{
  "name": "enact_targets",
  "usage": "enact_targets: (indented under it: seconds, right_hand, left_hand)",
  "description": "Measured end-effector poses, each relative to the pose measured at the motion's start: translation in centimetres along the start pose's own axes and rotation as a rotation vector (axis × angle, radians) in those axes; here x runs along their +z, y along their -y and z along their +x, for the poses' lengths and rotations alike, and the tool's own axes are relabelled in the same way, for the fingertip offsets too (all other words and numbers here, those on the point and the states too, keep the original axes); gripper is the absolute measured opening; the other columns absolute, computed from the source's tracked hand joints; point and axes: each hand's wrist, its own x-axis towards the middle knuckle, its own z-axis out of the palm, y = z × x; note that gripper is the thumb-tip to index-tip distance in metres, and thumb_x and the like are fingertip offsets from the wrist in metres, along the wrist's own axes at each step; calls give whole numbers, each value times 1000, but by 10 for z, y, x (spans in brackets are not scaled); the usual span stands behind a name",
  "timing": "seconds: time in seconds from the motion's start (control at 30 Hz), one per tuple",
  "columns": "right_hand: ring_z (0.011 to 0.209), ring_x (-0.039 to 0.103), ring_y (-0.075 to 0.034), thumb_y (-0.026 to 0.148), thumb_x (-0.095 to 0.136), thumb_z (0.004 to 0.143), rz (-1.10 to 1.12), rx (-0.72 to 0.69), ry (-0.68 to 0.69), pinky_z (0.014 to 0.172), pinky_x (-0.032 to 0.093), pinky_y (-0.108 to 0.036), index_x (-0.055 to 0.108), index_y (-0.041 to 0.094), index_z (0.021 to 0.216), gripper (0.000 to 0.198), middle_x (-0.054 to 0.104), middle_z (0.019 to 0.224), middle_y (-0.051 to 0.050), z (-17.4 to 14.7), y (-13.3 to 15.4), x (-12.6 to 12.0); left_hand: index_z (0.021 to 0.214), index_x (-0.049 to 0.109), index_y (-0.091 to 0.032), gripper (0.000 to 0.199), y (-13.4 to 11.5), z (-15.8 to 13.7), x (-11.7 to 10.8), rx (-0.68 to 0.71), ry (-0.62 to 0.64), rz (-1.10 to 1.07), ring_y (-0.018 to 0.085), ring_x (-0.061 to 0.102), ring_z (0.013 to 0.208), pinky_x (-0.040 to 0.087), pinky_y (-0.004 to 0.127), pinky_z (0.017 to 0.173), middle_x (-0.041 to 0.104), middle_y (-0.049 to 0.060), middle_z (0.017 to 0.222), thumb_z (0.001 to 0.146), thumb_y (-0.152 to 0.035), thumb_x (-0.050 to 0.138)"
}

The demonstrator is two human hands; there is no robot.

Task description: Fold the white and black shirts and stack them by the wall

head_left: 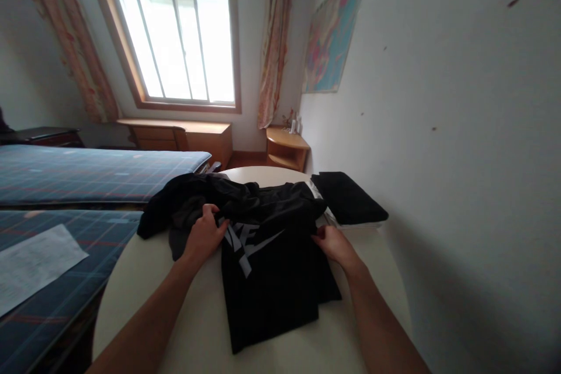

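Observation:
Black shorts (pixel 276 280) with a large grey NIKE logo lie on a round cream table (pixel 193 327), lower edges toward me and one layer showing past another at the right. On the left side, near the logo, my left hand (pixel 205 234) pinches the cloth between thumb and fingers. My right hand (pixel 336 243) is closed on the right edge at about the same height. Behind the shorts, and partly merging with them, a heap of crumpled dark clothes (pixel 188 201) spreads to the left. A folded black cloth item (pixel 350 198) lies behind my right hand, with something white under it.
A white wall (pixel 460 187) runs close along the table's right side. To the left are beds with blue plaid mattresses (pixel 100 172), one bearing a paper sheet (pixel 39 266). A wooden desk (pixel 205 134) and a corner shelf (pixel 287 140) stand beyond, near the window.

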Motion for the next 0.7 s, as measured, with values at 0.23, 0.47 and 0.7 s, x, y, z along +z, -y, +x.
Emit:
enact_targets:
  seconds: [0.23, 0.47, 0.7]
  right_hand:
    - [98, 65, -27, 41, 47, 89, 416, 126, -427, 87, 49, -38, 57, 17, 111, 35, 69, 101, -14, 8, 14, -22]
    - [98, 62, -26, 46, 71, 67, 608, 17, -510, 88, 49, -40, 58, 18, 110, 53, 67, 105, -10, 7, 15, -27]
    - [91, 65, -26, 59, 65, 73, 729, 84, -411, 83, 50, -38, 64, 17, 108, 55, 70, 97, -10, 5, 24, -33]
  left_hand:
    - [112, 52, -18, 31, 19, 23, -8, -157, -301, -566, 24, 70, 101, 54, 36, 90, 71, 12, 106, 84, -24, 63]
    - [114, 57, -16, 39, 19, 21, 4, -167, -207, -729, 26, 70, 101, 55, 40, 91, 71, 11, 107, 78, -23, 72]
    - [117, 57, -17, 54, 13, 18, 13, -51, -102, -999, 22, 67, 107, 52, 35, 95, 67, 12, 122, 66, -15, 77]
